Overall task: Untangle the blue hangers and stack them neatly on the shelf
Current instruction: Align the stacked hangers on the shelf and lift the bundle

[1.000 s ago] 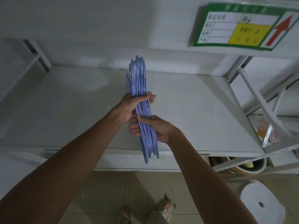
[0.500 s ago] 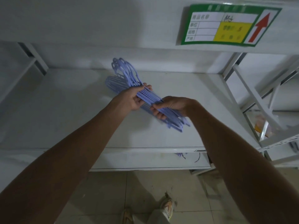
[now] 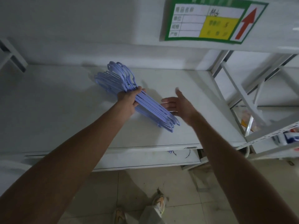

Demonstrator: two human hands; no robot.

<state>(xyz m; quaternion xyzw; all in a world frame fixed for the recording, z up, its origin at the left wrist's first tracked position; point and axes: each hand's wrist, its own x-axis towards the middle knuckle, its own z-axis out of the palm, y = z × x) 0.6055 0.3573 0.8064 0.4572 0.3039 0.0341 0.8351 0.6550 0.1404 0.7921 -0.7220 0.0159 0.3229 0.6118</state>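
Note:
A bundle of several light blue hangers [image 3: 155, 111] lies slanted over the white shelf [image 3: 64, 110], hooks toward the back left, lower ends toward the front right. My left hand [image 3: 130, 101] grips the bundle around its middle. My right hand [image 3: 179, 105] is just right of the bundle with fingers spread and palm facing it, holding nothing. Whether the bundle rests on the shelf or hovers just above it is unclear.
A green-bordered label with a red arrow [image 3: 210, 21] hangs on the upper shelf's front. White metal racking [image 3: 239, 88] with a diagonal brace stands at the right, with small goods behind it. Tiled floor and my shoes [image 3: 158, 202] are below the shelf's front edge.
The bundle went from upright in both hands to lying slanted low over the shelf. My right hand let go and pulled away to the right; my left hand still grips it.

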